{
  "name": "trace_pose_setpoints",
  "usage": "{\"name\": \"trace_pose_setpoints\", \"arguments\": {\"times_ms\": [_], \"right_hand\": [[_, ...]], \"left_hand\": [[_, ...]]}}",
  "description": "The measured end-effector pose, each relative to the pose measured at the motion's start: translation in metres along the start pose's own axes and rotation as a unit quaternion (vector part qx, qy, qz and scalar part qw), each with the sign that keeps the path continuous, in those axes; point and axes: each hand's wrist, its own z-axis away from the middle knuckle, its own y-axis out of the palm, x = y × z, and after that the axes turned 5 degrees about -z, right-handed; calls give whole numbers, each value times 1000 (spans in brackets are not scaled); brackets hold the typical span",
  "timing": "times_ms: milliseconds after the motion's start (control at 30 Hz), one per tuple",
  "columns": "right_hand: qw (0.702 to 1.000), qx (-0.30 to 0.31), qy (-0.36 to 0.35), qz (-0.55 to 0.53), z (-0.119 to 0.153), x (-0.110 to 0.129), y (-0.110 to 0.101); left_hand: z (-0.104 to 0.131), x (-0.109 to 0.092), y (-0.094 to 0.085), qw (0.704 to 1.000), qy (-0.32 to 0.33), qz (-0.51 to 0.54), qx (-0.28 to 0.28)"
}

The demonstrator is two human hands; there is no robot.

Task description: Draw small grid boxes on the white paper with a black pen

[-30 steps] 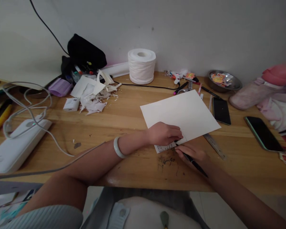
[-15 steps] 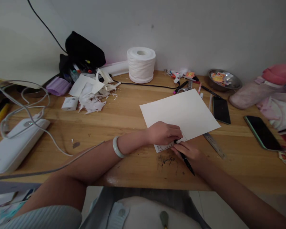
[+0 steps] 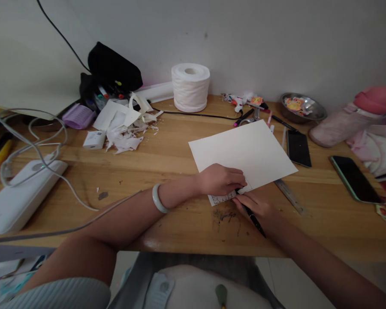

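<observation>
A sheet of white paper lies slanted on the wooden table, with rows of small black line drawings along its near-left corner. Over that near edge rests my left hand, its fingers bent and pressed together; what they hold, if anything, is hidden. My right hand is closed around a black pen, whose front end is close to the left fingertips at the paper's edge. The pen's tip cannot be made out. A metal ruler sticks out from under the paper's right side.
Two phones lie to the right, below a metal bowl and a pink bottle. At the back stand a paper roll and torn paper scraps. Leftward lies a white power bank with a looping cable.
The right hand and the pen's back end have shifted slightly to the right. My left hand and the paper look unmoved.
</observation>
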Motion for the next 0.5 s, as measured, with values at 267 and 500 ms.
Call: {"name": "trace_pose_setpoints", "arguments": {"times_ms": [267, 500], "right_hand": [[999, -13, -25, 35, -1, 5, -5], [999, -33, -5, 24, 1, 2, -4]], "left_hand": [[1, 1, 2, 1000, 6, -6, -6], [0, 1, 2, 1000, 8, -5, -2]]}}
